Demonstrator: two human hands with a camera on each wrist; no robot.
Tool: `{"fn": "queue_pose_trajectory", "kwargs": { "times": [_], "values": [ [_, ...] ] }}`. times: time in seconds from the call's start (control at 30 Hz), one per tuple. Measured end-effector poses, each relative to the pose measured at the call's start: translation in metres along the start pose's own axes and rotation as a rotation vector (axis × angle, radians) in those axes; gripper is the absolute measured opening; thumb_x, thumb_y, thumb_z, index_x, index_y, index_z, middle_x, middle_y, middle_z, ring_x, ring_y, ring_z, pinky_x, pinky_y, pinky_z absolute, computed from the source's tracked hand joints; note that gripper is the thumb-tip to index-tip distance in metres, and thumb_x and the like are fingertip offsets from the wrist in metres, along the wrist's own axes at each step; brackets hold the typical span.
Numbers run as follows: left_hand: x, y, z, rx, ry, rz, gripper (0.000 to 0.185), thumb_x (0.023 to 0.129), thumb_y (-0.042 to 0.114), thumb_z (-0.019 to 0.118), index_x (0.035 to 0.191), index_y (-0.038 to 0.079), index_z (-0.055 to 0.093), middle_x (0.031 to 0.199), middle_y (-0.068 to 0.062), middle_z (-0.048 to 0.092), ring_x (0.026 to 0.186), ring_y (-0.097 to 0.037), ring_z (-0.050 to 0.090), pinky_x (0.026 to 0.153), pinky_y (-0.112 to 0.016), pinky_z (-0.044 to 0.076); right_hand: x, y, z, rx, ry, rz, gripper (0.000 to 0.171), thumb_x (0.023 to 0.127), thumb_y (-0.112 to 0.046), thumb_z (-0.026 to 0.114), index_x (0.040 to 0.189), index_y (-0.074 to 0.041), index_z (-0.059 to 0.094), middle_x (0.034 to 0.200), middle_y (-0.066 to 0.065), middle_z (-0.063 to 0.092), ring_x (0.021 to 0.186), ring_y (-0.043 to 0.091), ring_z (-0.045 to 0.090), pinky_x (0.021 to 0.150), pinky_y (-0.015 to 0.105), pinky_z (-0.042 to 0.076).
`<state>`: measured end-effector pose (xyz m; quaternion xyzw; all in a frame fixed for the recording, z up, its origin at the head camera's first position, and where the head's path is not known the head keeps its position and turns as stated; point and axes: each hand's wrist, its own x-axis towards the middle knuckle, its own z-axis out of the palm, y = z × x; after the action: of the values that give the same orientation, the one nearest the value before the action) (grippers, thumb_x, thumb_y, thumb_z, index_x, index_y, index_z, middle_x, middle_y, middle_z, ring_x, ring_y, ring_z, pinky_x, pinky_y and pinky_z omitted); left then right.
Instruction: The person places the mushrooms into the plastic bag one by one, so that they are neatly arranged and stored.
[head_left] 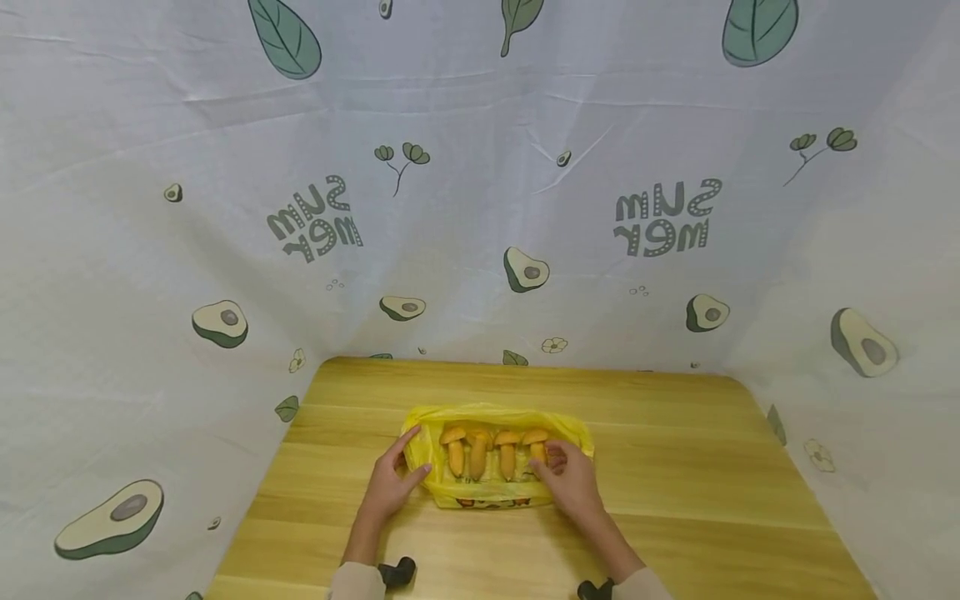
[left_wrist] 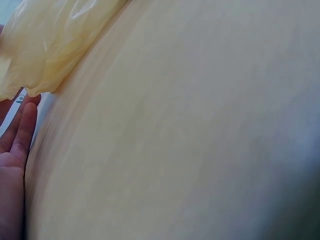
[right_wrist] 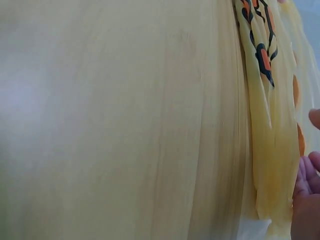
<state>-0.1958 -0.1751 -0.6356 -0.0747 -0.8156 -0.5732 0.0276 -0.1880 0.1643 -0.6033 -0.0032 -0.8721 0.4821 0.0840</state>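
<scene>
Several orange-yellow mushrooms lie side by side, caps toward the far side, in the mouth of a crumpled yellow plastic bag on the wooden table. At the bag's left end, my left hand has its thumb and forefinger spread, fingertips at the plastic. In the left wrist view, straight fingers reach beneath the bag's edge. My right hand reaches over the right end, its thumb and curled fingers around the stem of the rightmost mushroom. In the right wrist view, curled fingers show behind the bag's side.
Bare wood of the table stretches to the right of the bag. A pale cloth printed with avocados and leaves hangs behind and at both sides. Black wrist devices sit near both sleeves.
</scene>
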Motion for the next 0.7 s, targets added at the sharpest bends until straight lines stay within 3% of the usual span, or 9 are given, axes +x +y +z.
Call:
{"fn": "queue_pose_trajectory", "kwargs": {
  "times": [0.2,0.33,0.6,0.7],
  "values": [
    [-0.001,0.001,-0.001,-0.010,0.022,0.014,0.069,0.095,0.026,0.076,0.156,0.025,0.045,0.160,-0.012,0.046,0.138,-0.035,0.054,0.111,-0.054,0.046,-0.002,0.007,-0.010,0.032,0.056,-0.093,0.039,0.089,-0.019,0.083,0.118,0.003,0.069,0.107,0.015,0.072,0.090,0.020,0.066,0.078,0.028,0.059],
    [-0.003,0.000,-0.002,-0.005,0.029,0.012,0.070,0.095,0.029,0.075,0.157,0.026,0.044,0.161,-0.014,0.044,0.140,-0.038,0.052,0.111,-0.059,0.044,-0.005,0.011,-0.021,0.015,0.058,-0.105,0.038,0.091,-0.021,0.081,0.120,0.001,0.069,0.111,0.014,0.072,0.093,0.022,0.066,0.083,0.034,0.060],
    [-0.010,0.002,-0.010,0.007,-0.010,-0.029,0.079,0.100,0.035,0.069,0.165,0.030,0.024,0.162,-0.020,0.040,0.142,-0.041,0.050,0.115,-0.060,0.040,-0.011,0.020,-0.051,-0.037,0.043,-0.124,0.035,0.094,-0.020,0.078,0.122,-0.002,0.068,0.115,0.012,0.071,0.099,0.027,0.068,0.083,0.032,0.061],
    [-0.015,0.002,-0.018,-0.018,-0.020,-0.036,0.082,0.101,0.035,0.067,0.166,0.025,0.018,0.162,-0.022,0.039,0.143,-0.041,0.048,0.116,-0.057,0.039,-0.011,0.024,-0.064,-0.049,0.017,-0.125,0.040,0.095,-0.025,0.077,0.125,-0.002,0.066,0.119,0.012,0.070,0.102,0.028,0.066,0.085,0.034,0.060]
  ]
}}
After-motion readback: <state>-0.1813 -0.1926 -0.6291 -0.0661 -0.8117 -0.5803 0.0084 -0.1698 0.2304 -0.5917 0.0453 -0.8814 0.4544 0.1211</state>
